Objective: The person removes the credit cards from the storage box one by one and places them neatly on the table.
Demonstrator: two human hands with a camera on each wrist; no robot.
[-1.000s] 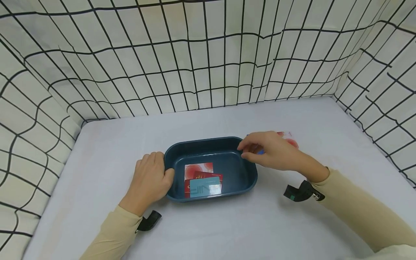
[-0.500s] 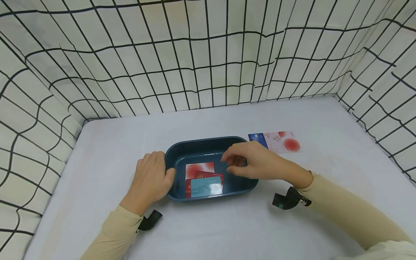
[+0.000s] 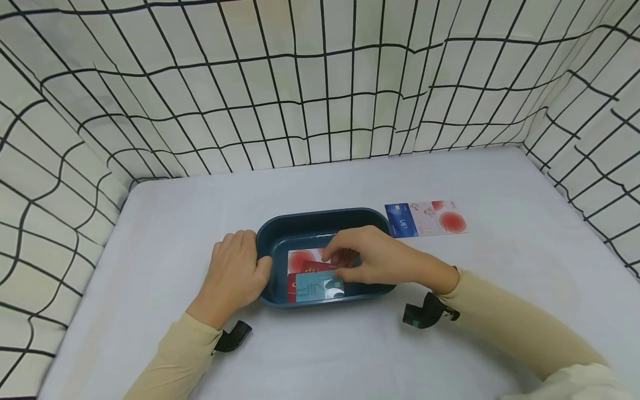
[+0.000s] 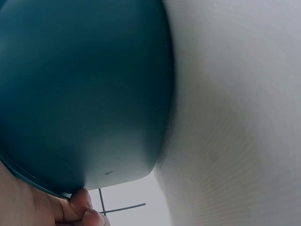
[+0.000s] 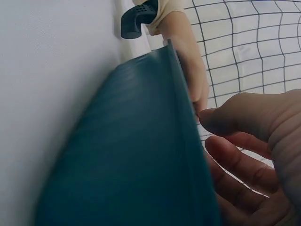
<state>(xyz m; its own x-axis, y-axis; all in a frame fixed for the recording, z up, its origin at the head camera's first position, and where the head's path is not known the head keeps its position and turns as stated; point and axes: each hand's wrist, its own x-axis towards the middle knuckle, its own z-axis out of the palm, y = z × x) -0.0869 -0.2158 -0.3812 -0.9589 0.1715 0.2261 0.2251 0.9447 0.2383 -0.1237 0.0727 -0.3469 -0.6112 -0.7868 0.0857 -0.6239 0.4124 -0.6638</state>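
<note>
My left hand [image 3: 234, 275] grips the left end of a dark teal plastic tray [image 3: 274, 294], thumb over the rim and fingers outside; the left wrist view shows its fingertips [image 4: 81, 201] at the rim. Overlapping in the tray lie a light blue card [image 3: 314, 287], a red card [image 3: 320, 266] and a white card with red circles [image 3: 301, 259]. Over these cards hovers my right hand [image 3: 375, 256], fingers bent and thumb apart, its fingertips close to the red and light blue cards. Nothing shows between thumb and fingers in the right wrist view, where the hand [image 5: 254, 155] stands beside the tray wall.
On the white table [image 3: 320, 355], behind the tray's right end, a blue VIP card [image 3: 401, 220] lies beside a pale pink card with red circles [image 3: 440, 217]. Black netting [image 3: 325, 100] on white walls encloses the table at the back and both sides.
My right hand has moved left from the tray's right rim to above the cards inside, uncovering the blue and pink cards on the table. The left hand keeps its grip on the tray.
</note>
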